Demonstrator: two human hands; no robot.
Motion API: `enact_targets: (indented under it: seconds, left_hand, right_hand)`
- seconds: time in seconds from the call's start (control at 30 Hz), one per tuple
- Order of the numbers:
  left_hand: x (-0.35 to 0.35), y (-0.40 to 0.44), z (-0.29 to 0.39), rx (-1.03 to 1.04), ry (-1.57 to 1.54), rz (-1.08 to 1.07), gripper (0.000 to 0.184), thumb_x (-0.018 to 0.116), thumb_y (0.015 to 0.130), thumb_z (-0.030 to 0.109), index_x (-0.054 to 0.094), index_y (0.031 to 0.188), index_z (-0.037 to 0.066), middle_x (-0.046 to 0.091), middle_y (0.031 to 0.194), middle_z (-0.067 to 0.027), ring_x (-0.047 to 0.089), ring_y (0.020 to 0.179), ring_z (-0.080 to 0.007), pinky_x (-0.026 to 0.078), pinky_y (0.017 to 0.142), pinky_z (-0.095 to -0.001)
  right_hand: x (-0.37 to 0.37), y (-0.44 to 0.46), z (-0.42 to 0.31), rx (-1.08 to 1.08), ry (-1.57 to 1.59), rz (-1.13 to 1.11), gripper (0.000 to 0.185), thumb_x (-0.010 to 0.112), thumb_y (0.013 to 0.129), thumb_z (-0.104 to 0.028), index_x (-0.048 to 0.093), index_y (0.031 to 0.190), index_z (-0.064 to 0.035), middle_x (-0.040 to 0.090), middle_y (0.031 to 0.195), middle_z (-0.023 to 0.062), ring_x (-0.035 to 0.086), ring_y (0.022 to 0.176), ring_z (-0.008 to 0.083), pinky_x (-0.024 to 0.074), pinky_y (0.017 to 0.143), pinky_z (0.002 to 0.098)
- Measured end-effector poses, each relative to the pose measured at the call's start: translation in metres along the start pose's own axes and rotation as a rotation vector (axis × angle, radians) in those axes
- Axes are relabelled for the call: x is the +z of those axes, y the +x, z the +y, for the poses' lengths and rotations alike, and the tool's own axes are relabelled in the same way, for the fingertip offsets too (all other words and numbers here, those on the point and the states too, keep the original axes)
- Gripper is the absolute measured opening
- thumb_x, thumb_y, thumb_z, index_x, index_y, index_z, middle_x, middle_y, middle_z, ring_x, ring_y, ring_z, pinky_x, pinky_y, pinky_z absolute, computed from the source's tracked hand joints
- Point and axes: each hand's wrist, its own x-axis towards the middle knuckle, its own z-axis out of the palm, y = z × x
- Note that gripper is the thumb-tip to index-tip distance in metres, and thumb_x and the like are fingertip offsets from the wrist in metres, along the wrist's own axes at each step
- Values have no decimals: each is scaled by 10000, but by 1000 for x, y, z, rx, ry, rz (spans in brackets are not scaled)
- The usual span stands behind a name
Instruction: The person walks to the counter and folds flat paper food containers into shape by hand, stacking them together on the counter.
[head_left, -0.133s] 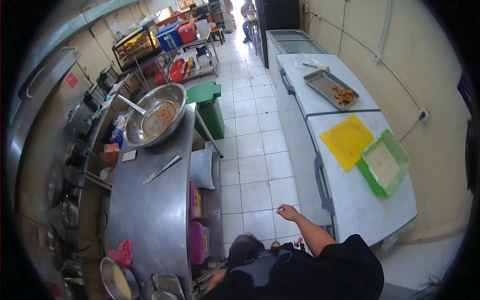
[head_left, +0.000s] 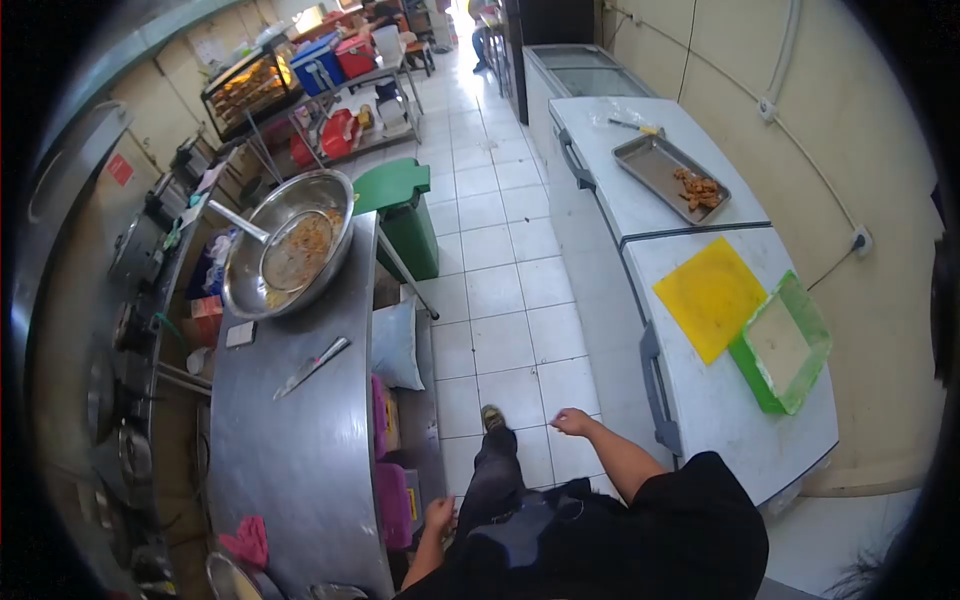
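My right hand point(head_left: 572, 421) hangs over the tiled floor, beside the front of the white chest freezer point(head_left: 655, 300). Its fingers are curled in, and nothing shows in them. My left hand point(head_left: 440, 513) is low, next to the steel worktable point(head_left: 290, 430) and the purple-lidded bin point(head_left: 393, 505) on its lower shelf. How its small, partly hidden fingers are set is unclear. On the worktable lie a knife point(head_left: 312, 368) and a large steel bowl point(head_left: 338, 250) with a strainer point(head_left: 300, 250) holding brown bits. Neither hand touches these things.
On the freezers are a yellow mat point(head_left: 708, 298), a green tub point(head_left: 765, 378) of pale powder and a tray point(head_left: 650, 165) with brown fried pieces. A green bin point(head_left: 410, 235) stands past the worktable. Pink cloth point(head_left: 247, 542) lies at the table's near end. People are at the far end.
My left hand has swung forward into fuller view, and a shoe now shows ahead on the floor. The view has shifted slightly; my right hand stays in about the same place.
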Motion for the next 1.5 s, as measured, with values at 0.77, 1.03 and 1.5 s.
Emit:
enact_targets:
  seconds: [0.77,1.03,1.5]
  left_hand:
    - [33,443,487,-12,1019,-493,607,471,983,547,684,1186,16,707,1077,-245,688,1002,-323,526,848,-459]
    - [38,379,787,134,-37,-127,372,567,1011,310,527,739,60,480,602,16,485,565,-84,410,524,-293]
    - [43,784,1148,614,618,-245,418,605,963,401,655,908,-11,684,805,-159,658,764,-264,515,692,-395]
  right_hand:
    - [-412,307,-138,-115,146,-49,372,617,938,-390,669,832,-37,657,755,164,640,708,272,488,657,411]
    - [-616,494,-86,-47,18,152,328,663,873,-353,675,929,-30,702,854,181,676,825,353,528,760,424]
    - [-764,643,-130,230,455,291,276,626,952,-286,633,842,-33,645,702,69,618,628,166,500,615,357]
